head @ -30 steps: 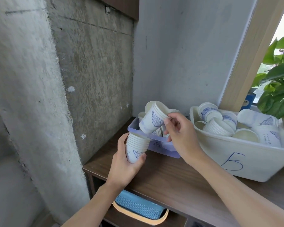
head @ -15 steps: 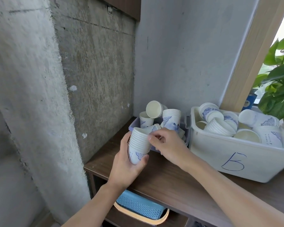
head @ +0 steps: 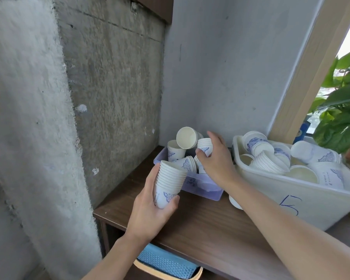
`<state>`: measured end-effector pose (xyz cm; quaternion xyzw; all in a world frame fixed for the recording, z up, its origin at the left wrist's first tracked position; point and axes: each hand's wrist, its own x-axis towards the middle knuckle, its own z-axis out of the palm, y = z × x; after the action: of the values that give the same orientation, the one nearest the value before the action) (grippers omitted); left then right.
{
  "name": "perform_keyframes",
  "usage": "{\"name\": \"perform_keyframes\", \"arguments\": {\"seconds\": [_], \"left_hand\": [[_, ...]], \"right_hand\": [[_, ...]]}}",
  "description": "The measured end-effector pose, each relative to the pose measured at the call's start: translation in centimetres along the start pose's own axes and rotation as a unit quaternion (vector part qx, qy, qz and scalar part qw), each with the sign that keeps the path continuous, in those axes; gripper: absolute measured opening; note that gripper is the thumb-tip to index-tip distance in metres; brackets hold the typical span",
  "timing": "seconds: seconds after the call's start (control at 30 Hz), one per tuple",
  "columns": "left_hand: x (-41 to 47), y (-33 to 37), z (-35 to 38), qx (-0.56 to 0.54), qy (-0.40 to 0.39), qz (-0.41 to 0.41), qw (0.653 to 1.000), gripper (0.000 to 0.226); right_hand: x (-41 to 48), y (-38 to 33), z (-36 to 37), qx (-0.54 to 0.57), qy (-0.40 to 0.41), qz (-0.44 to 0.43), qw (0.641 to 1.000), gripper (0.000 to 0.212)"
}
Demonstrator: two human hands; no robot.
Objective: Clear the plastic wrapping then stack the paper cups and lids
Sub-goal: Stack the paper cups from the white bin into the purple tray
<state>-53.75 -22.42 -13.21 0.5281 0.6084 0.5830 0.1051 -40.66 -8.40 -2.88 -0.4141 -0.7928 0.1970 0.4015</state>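
The stack of paper cups was white with blue printed motifs near the base — the cups in the purple tub matched. The white bin bore a blue handwritten mark. The shelf top was dark brown wood; the basket below — blue mesh.
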Motion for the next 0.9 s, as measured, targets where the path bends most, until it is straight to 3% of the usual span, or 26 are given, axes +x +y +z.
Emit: {"name": "perform_keyframes", "arguments": {"seconds": [0.2, 0.43, 0.73, 0.9], "left_hand": [[0.0, 0.1, 0.0, 0.004, 0.005, -0.004, 1.000, 0.088], [-0.1, 0.2, 0.0, 0.009, -0.001, -0.006, 1.000, 0.087], [-0.3, 0.7, -0.1, 0.006, -0.009, -0.017, 1.000, 0.076], [-0.2, 0.7, 0.0, 0.001, -0.015, -0.024, 1.000, 0.076]], "right_hand": [[0.3, -0.1, -0.7, -0.024, 0.029, -0.002, 0.999, 0.050], [-0.1, -1.4, -1.6, -0.065, 0.032, 0.003, 0.997, 0.027], [-2.4, -3.5, -3.3, 0.095, 0.015, -0.063, 0.993, 0.012], [-3.2, -4.3, -3.2, 0.134, -0.054, -0.080, 0.986, 0.013]]}}
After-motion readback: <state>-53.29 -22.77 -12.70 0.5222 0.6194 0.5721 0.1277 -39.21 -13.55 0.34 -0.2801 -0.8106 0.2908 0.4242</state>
